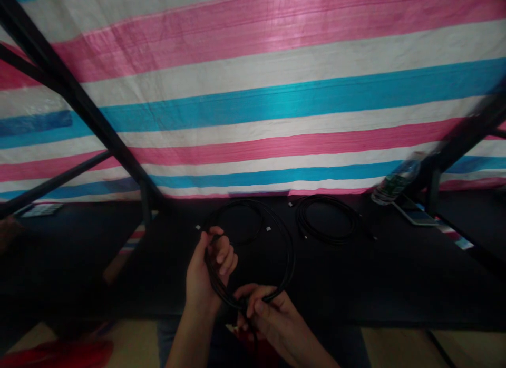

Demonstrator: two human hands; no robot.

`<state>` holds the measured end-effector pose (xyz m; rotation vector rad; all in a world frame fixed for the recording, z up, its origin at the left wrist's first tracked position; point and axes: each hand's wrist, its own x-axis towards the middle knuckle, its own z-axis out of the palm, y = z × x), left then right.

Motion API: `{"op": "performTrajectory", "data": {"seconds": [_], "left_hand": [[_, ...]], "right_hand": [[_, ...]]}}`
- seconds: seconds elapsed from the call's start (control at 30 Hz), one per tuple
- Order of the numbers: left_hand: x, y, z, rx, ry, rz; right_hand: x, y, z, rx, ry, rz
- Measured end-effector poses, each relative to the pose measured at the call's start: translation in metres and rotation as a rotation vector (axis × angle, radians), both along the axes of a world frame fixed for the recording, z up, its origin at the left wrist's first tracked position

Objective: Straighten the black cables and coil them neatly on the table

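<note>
A loop of black cable (291, 252) is held up over the front of the black table. My left hand (213, 262) has its fingers curled round the loop's left side. At the bottom of the loop, my right hand (264, 310) pinches the cable strands, and a short length hangs below the fingers. Behind the loop, another coiled black cable (261, 220) lies on the table, with small light connector ends showing on both sides of it. To the right lies a further coiled black cable (330, 240) with its plugs sticking out.
A clear plastic bottle (393, 186) and a phone (415, 212) rest at the back right. Dark metal posts (90, 115) slant up at the left and right before a striped tarp (276, 109). The black table (375, 283) has gaps at both sides. A blurred hand (8, 232) shows at far left.
</note>
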<state>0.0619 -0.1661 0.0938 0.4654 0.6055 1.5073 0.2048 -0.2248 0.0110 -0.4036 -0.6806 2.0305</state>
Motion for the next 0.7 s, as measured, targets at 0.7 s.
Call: {"op": "performTrajectory", "data": {"seconds": [0.7], "left_hand": [[0.059,-0.044,-0.063,-0.463,0.329,0.190]], "right_hand": [[-0.014,0.014,0.011,0.228,-0.582,-0.506]]}}
